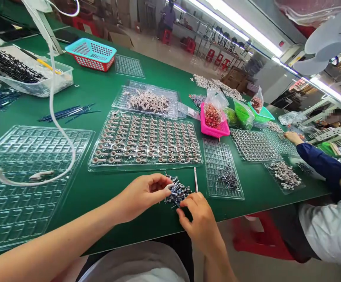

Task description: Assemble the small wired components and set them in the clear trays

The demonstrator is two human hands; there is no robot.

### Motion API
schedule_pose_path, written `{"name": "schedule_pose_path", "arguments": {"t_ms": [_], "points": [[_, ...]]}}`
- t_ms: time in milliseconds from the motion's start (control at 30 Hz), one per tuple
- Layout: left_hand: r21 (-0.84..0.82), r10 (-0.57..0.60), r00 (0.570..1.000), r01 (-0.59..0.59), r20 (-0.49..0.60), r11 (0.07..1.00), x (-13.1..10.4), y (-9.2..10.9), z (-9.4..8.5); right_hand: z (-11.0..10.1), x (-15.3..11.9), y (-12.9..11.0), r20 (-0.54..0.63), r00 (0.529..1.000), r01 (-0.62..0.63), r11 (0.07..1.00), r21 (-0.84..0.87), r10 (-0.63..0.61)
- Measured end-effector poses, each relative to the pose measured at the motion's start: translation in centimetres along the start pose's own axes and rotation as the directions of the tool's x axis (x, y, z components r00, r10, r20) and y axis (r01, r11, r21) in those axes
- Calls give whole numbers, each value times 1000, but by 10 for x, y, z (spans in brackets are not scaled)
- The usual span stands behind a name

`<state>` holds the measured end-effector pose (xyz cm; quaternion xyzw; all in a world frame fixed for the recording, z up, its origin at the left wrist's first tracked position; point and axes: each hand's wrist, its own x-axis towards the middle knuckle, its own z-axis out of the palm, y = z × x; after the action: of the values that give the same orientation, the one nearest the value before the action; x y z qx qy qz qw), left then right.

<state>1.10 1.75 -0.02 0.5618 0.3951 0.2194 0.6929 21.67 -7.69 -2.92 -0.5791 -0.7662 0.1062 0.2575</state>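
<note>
My left hand (147, 196) pinches a small white plastic piece (169, 186) between thumb and fingertips. Just beyond it lies a heap of small dark parts with silvery ends and thin leads (179, 191). At the heap's near right edge, my right hand (198, 215) has its thumb and fingers curled together; whatever sits between them is too small to make out. A slim pale stick-like tool (195, 179) juts out past the right knuckles, and I cannot tell whether it is held or lies on the table. Behind both hands is a clear tray filled with rows of white ring-ended pieces (147, 137).
Loose white pieces (148, 102) fill another tray behind. To the right stand a clear tray with dark parts (223, 164) and a pink basket (215, 127). A white cable (53, 78) hangs over the left tray (32, 196). A co-worker's sleeve (320, 160) reaches in at right.
</note>
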Motion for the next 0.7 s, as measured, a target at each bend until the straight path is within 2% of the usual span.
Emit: {"name": "schedule_pose_path", "arguments": {"t_ms": [133, 233, 400, 500, 700], "points": [[-23, -26, 1000, 26, -4, 999, 2, -10, -3, 0, 4, 0, -7, 1000, 3, 1000, -8, -3], [-77, -27, 1000, 26, -11, 997, 2, -10, -7, -7, 7, 0, -8, 1000, -1, 1000, 18, 1], [-142, 14, 999, -21, -49, 990, 2, -7, -10, -19, 11, -4, 16, 999, -33, 988, 149, 31], [-119, 31, 998, -36, -47, 992, 1, -9, -11, -16, 15, -9, -70, 998, 13, 968, 249, 5], [-118, 28, 1000, -29, -8, 993, -1, -8, -13, 11, 23, -15, -262, 962, 168, 927, 335, -79]]}}
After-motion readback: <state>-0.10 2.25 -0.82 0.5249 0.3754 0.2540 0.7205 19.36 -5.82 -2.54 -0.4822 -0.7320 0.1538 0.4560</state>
